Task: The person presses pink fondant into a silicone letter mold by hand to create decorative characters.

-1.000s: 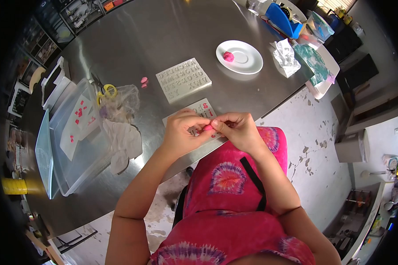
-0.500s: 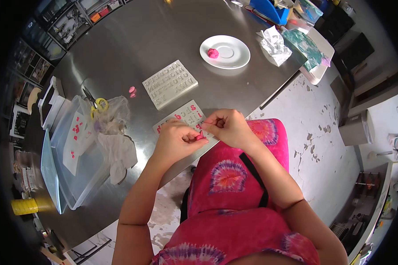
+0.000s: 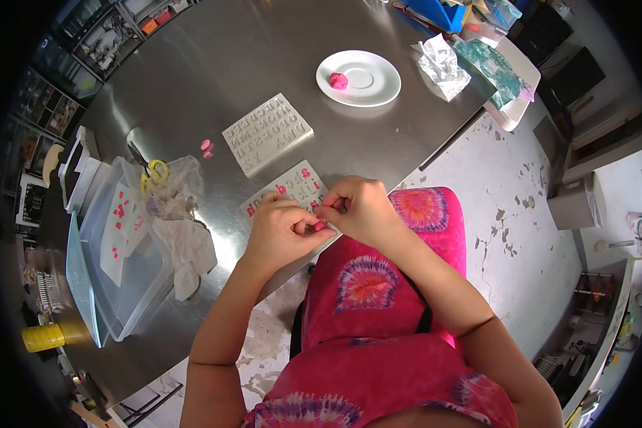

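Note:
Between the thumb and fingers of my left hand (image 3: pixel 279 230) is a small lump of pink dough (image 3: pixel 320 225). My right hand (image 3: pixel 362 208) is closed in a pinch right beside it, fingertips against the letter mould; what they hold, if anything, is too small to make out. Both hands are over the near edge of a pale letter mould (image 3: pixel 294 179), several of whose cavities are filled with pink. My hands hide part of that mould. Behind it lies a thicker letter mould (image 3: pixel 267 133) with bare cavities.
A white plate (image 3: pixel 378 77) bears a pink dough ball (image 3: pixel 339 81). Crumpled paper (image 3: pixel 442 65) lies right of it. Small pink pieces (image 3: pixel 206 148) are on the metal table (image 3: pixel 192 78). At left are scissors (image 3: pixel 148 170), a plastic bag (image 3: pixel 175 189) and a clear bin (image 3: pixel 130 314) holding sheets with pink letters.
The view has shifted slightly, so the table things sit a little further up and left. My right fingertips have come down closer to the dough in my left hand.

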`<action>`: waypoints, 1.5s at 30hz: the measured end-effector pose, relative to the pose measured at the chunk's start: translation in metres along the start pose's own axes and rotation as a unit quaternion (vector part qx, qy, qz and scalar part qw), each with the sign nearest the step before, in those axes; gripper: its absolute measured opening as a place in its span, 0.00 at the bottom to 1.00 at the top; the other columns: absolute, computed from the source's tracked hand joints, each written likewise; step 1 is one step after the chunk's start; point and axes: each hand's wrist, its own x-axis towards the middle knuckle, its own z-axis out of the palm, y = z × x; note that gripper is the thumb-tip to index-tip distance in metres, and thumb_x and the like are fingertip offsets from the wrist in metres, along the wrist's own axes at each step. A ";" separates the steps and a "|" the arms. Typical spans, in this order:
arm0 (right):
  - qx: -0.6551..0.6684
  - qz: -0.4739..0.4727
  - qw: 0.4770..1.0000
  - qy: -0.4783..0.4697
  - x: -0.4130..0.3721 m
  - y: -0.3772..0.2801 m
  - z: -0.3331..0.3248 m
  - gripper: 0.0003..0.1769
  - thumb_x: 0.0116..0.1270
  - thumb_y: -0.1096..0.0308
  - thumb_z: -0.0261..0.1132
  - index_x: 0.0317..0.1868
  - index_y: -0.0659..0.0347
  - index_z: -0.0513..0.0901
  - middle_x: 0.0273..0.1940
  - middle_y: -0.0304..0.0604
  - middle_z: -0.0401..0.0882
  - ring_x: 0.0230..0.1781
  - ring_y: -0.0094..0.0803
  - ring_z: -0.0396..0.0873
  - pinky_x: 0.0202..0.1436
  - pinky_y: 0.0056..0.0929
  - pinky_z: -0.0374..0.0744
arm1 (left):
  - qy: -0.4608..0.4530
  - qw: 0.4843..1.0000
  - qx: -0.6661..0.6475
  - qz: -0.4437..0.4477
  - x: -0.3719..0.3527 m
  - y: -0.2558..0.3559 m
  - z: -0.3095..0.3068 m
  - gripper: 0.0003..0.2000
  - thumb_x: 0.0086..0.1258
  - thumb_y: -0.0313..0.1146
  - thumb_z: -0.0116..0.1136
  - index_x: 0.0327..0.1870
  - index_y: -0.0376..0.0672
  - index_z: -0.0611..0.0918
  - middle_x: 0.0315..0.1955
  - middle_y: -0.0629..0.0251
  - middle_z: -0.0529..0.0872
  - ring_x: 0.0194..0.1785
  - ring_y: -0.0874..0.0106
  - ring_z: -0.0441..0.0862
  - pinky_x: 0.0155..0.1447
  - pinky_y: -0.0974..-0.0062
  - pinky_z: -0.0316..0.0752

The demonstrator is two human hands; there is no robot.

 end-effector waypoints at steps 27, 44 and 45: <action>0.013 0.052 0.996 -0.065 0.009 -0.007 -0.012 0.08 0.49 0.72 0.73 0.23 0.65 0.83 0.21 0.45 0.80 0.21 0.28 0.78 0.28 0.27 0.76 | -0.011 1.000 -0.005 0.014 0.000 -0.004 0.003 0.11 0.39 0.32 0.78 0.17 0.46 0.83 0.10 0.75 0.74 0.16 0.78 0.68 0.36 0.77 0.65; -0.035 -0.004 0.991 -0.130 0.019 -0.011 -0.018 0.08 0.49 0.73 0.74 0.22 0.66 0.81 0.21 0.46 0.80 0.21 0.29 0.79 0.27 0.28 0.76 | -0.003 0.999 -0.033 0.013 0.002 -0.003 0.000 0.07 0.42 0.26 0.70 0.19 0.44 0.81 0.12 0.73 0.72 0.17 0.76 0.69 0.35 0.76 0.67; -0.036 -0.005 0.991 -0.132 0.019 -0.011 -0.017 0.08 0.49 0.73 0.74 0.22 0.66 0.81 0.21 0.46 0.80 0.21 0.29 0.79 0.27 0.28 0.76 | -0.001 0.999 -0.033 0.011 0.002 -0.004 0.000 0.07 0.42 0.26 0.70 0.19 0.44 0.81 0.12 0.73 0.72 0.17 0.76 0.69 0.35 0.76 0.67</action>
